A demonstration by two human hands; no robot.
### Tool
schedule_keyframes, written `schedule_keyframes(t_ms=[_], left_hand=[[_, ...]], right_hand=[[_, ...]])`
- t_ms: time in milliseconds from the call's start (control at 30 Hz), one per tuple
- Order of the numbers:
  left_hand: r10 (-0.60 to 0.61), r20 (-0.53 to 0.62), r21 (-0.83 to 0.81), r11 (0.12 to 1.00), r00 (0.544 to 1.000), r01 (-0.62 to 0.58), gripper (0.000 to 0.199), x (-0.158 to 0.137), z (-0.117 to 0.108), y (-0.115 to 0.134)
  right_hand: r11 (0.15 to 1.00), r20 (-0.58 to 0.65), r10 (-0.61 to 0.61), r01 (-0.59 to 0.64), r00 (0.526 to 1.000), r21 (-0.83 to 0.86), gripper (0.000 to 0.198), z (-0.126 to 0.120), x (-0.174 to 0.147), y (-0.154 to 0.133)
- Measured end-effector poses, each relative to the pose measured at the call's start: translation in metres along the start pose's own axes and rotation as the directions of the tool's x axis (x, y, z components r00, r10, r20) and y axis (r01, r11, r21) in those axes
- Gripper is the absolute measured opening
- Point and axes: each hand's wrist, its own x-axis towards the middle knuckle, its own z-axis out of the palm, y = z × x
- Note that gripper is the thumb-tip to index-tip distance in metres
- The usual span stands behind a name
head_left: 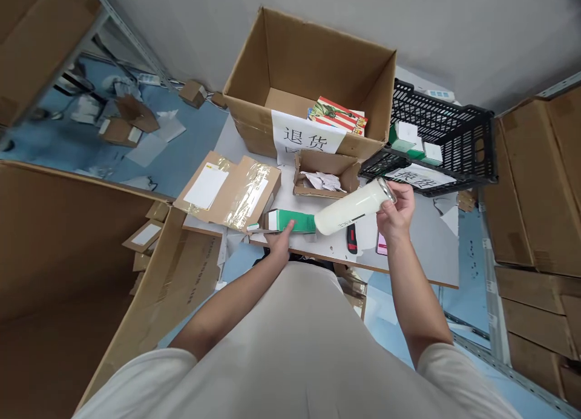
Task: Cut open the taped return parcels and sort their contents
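My right hand [396,212] is closed around the metal-rimmed end of a white tumbler [351,208], which is tilted with its other end down to the left. That lower end is at the right end of a green and white carton [297,221]; I cannot tell whether it is partly inside. My left hand [279,242] grips the carton from the near side, thumb on top. The carton's left end has an open flap. Just left of it lies a flattened, taped cardboard box [231,192] with white labels.
A large carton [249,125] holding red-striped booklets stands behind, with a small box [318,192] of paper slips before it. A black crate [472,146] holds several small boxes. A red-black cutter [351,240] and a pink-screened phone [382,244] lie on the table [422,243].
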Motion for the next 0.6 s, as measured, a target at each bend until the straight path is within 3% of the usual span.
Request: schedule_keyframes(t_ms=[67,100,167,233,300,433,600], left_hand=[[0.045,-0.169,0.021,0.999,0.985,-0.042,0.074,-0.001,0.015,0.002],[0.085,-0.175,0.041,0.996,0.981,-0.079,0.07,-0.004,0.019,0.004],[0.226,-0.017,0.098,0.97,0.974,-0.223,0.068,-0.013,0.023,0.01],[0.358,0.183,0.14,0.912,0.916,-0.385,0.077,-0.021,0.023,0.015],[0.393,0.327,0.17,0.87,0.86,-0.463,0.084,-0.025,0.024,0.02],[0.358,0.416,0.284,0.822,0.836,-0.493,0.08,-0.016,0.028,0.022],[0.367,0.461,0.395,0.73,0.808,-0.557,0.08,-0.002,0.031,0.017]], right_hand=[[0.996,-0.036,-0.06,0.058,0.998,-0.062,0.058,-0.006,-0.004,-0.004],[0.991,-0.051,-0.098,0.093,0.994,-0.094,0.06,-0.009,-0.005,-0.008],[0.975,-0.064,-0.181,0.171,0.981,-0.139,0.063,-0.014,-0.009,-0.018],[0.954,-0.056,-0.252,0.238,0.966,-0.183,0.066,-0.014,-0.017,-0.026],[0.929,-0.046,-0.284,0.263,0.958,-0.26,0.067,-0.011,-0.03,-0.029],[0.88,0.047,-0.265,0.261,0.963,-0.398,0.069,-0.003,-0.064,-0.014],[0.906,0.182,-0.213,0.264,0.96,-0.332,0.063,-0.01,-0.096,-0.003]])
